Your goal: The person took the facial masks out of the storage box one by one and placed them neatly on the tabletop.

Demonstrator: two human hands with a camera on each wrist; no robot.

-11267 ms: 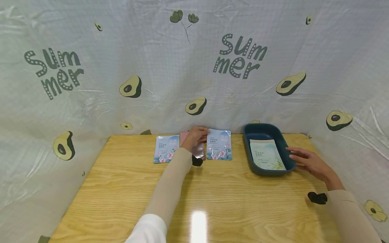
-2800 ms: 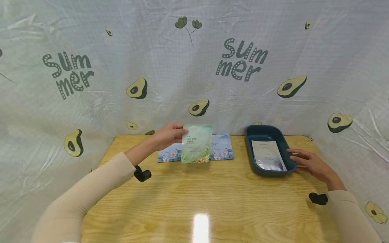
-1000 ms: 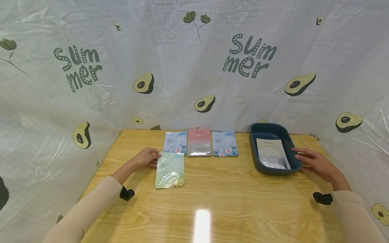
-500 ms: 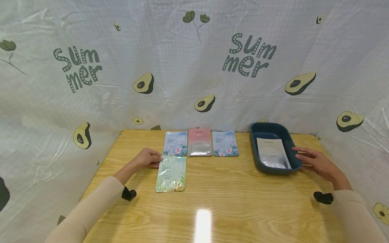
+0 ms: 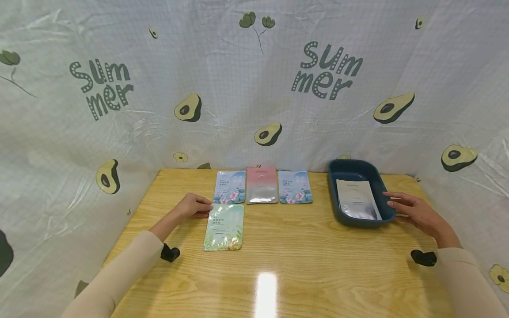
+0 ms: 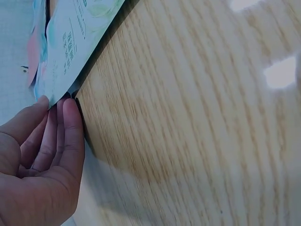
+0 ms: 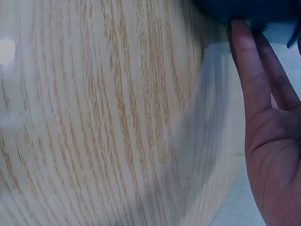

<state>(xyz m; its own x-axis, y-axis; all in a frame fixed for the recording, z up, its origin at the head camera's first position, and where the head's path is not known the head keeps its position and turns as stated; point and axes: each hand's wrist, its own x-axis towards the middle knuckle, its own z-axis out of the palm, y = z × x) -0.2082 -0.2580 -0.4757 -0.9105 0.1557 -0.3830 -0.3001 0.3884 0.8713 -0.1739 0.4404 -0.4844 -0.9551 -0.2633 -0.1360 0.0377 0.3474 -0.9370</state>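
My left hand (image 5: 193, 206) pinches the upper left corner of a green sheet mask packet (image 5: 224, 227), thumb on top and fingers beneath in the left wrist view. That packet lies in front of a blue floral packet (image 5: 229, 187), its top edge right at the blue one's bottom edge. A pink-and-silver packet (image 5: 261, 185) and a second blue floral packet (image 5: 295, 187) continue the back row. On the right, a dark blue bin (image 5: 337, 194) holds a whitish-silver packet (image 5: 358, 201). My right hand (image 5: 417, 215) touches the bin's right side with fairly straight fingers (image 7: 251, 61).
The wooden table (image 5: 302, 256) ends at the back against a pale curtain (image 5: 222, 79) printed with avocados. The curtain also closes in both sides. A bright light reflection falls near the front of the table.
The green packet has left the bin, uncovering the whitish-silver one, and has come down before the left blue packet in my left hand. My right hand has stayed at the bin.
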